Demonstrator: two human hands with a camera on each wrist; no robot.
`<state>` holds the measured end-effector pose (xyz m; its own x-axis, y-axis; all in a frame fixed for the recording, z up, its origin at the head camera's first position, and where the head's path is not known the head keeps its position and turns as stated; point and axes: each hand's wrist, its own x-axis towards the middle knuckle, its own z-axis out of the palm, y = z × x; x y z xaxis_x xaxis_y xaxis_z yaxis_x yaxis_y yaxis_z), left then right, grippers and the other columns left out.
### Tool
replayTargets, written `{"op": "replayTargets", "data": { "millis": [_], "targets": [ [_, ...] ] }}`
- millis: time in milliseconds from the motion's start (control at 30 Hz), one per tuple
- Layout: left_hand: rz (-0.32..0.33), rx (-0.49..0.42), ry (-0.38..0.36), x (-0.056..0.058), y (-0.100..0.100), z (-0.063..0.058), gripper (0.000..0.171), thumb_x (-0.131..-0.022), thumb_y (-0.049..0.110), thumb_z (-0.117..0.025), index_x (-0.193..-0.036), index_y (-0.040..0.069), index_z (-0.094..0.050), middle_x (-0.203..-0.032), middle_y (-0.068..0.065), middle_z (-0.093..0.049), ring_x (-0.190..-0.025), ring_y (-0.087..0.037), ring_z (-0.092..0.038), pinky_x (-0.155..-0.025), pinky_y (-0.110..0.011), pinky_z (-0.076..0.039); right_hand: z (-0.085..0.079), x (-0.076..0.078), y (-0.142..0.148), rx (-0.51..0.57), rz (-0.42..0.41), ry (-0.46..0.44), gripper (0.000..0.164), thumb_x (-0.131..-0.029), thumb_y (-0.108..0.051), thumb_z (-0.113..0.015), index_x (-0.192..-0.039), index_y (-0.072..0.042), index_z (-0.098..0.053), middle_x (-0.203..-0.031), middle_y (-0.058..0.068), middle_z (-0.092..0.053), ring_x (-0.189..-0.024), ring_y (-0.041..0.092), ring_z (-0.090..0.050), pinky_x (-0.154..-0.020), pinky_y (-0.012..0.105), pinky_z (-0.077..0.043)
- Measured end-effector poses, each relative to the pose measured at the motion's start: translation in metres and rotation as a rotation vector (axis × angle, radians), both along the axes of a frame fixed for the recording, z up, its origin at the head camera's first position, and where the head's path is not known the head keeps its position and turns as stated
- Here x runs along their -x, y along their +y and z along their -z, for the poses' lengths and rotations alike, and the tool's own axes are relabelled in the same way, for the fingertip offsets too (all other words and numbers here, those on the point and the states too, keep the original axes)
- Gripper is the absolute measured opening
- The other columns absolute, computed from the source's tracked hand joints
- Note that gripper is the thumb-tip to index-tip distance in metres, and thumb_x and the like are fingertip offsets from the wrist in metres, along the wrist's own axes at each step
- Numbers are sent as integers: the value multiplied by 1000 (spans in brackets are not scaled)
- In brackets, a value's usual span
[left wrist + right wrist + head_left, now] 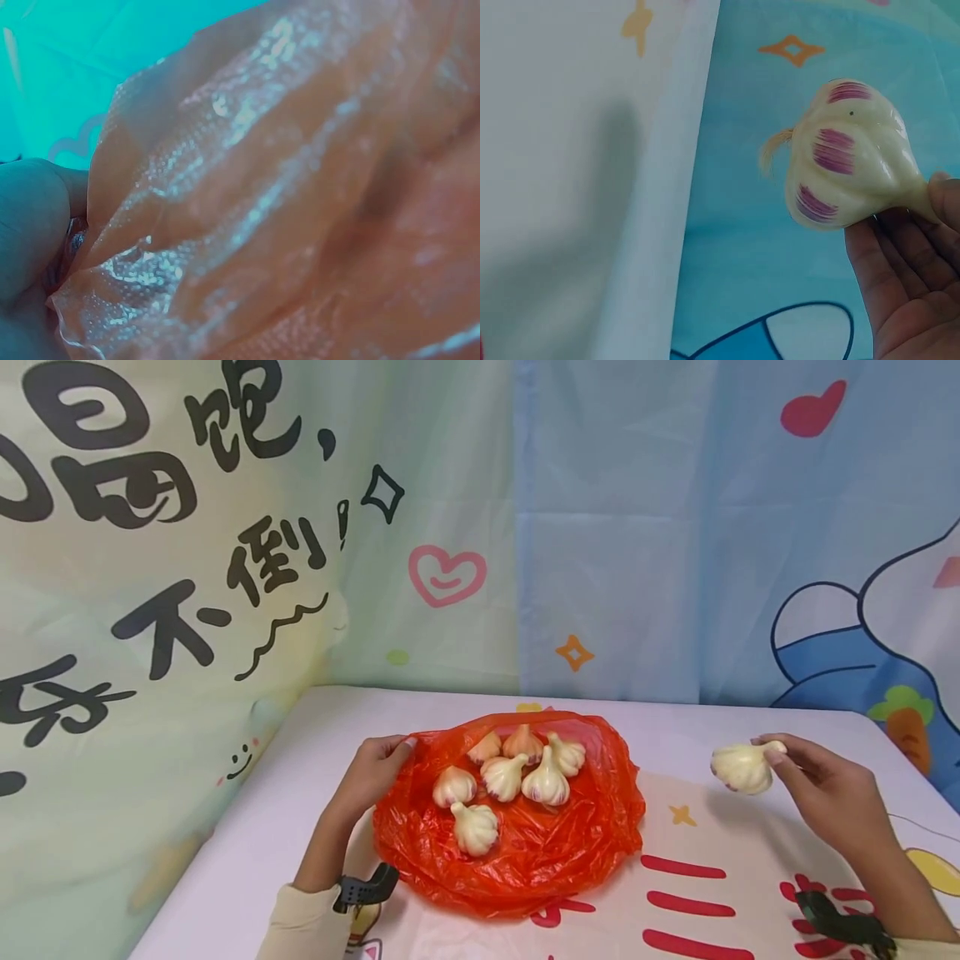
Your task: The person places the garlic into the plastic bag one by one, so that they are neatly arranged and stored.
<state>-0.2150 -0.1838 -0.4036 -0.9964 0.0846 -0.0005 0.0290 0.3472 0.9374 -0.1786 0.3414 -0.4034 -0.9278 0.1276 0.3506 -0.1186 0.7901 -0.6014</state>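
A red plastic bag [525,868] lies spread on the table, its mouth wide, with several garlic bulbs [476,829] inside. My left hand [375,777] pinches the bag's left rim between thumb and fingers. In the left wrist view, the crinkled film of the bag [225,195] fills most of the picture, with part of the left hand [34,232] at its edge. Off to the right of the bag, my right hand [840,793] holds one garlic bulb [741,768] by its stem above the table. Purple streaks and a root tuft show on that bulb [847,157] in the right wrist view.
The table [247,827] has a white surface, partly under a printed cloth with red stripes [690,904]. A printed curtain [607,527] hangs behind it, and another with black lettering stands along the left side.
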Motion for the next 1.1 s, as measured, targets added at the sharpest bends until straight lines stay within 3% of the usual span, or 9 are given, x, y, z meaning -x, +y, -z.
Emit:
{"op": "replayTargets", "data": {
  "millis": [300,333,367,533,633,767,867,1000,1100],
  "targets": [
    [-6,-7,-2,1,0,3,31,-103,27,-49,-106,6,-72,-88,-12,-69,-71,-29,-68,-64,-38,-59,-10,3,-16,-6,-128,54,38,-100,-26,-57,-130,-3,-60,-121,23,-63,-107,40,-58,-70,-1,-35],
    [-5,-8,-4,1,0,4,31,-103,27,-49,-106,6,-72,-88,-12,-69,-71,-29,-68,-63,-38,-59,-11,3,-17,-9,-136,56,38,-99,-26,-57,-130,-3,-60,-120,22,-63,-106,35,-60,-71,-1,-35],
    [-4,-11,-5,1,0,4,31,-103,27,-49,-106,6,-72,-88,-12,-69,-71,-29,-68,-63,-38,-59,-12,4,-19,-10,-147,55,38,-99,-26,-57,-130,-3,-60,-120,21,-63,-105,26,-62,-71,-1,-36],
    [-6,0,-1,1,-1,3,31,-102,28,-49,-106,6,-72,-87,-12,-69,-70,-29,-68,-63,-38,-59,-18,7,-28,13,-207,2,39,-99,-28,-58,-129,-2,-61,-120,21,-63,-106,27,-60,-71,3,-41],
    [-2,6,6,1,-1,2,31,-102,28,-49,-106,7,-72,-87,-12,-69,-70,-29,-68,-63,-38,-59,-23,8,-35,22,-246,-41,38,-99,-27,-59,-126,-1,-62,-119,22,-63,-107,42,-57,-70,11,-49],
    [0,9,7,2,-1,1,32,-103,28,-49,-106,7,-72,-87,-12,-69,-70,-29,-68,-63,-38,-59,-28,10,-43,34,-297,-72,36,-98,-26,-60,-125,-1,-63,-119,21,-64,-107,43,-58,-72,32,-58],
    [-1,15,10,1,-1,1,32,-102,28,-49,-105,7,-72,-86,-12,-69,-69,-29,-67,-62,-38,-59,-30,12,-49,45,-331,-83,35,-98,-25,-61,-124,-3,-64,-119,20,-65,-108,42,-59,-74,39,-57],
    [-4,17,10,1,-1,1,32,-102,28,-49,-105,7,-72,-86,-12,-69,-70,-29,-67,-62,-38,-59,-31,14,-56,61,-358,-81,33,-97,-23,-62,-124,-4,-65,-118,17,-66,-106,36,-61,-75,31,-57],
    [-7,14,7,1,0,1,31,-102,28,-49,-106,7,-72,-88,-11,-69,-71,-28,-68,-63,-38,-59,-33,15,-62,84,-385,-74,31,-96,-22,-63,-123,-6,-66,-117,15,-66,-102,13,-63,-75,22,-54]
  ]
}}
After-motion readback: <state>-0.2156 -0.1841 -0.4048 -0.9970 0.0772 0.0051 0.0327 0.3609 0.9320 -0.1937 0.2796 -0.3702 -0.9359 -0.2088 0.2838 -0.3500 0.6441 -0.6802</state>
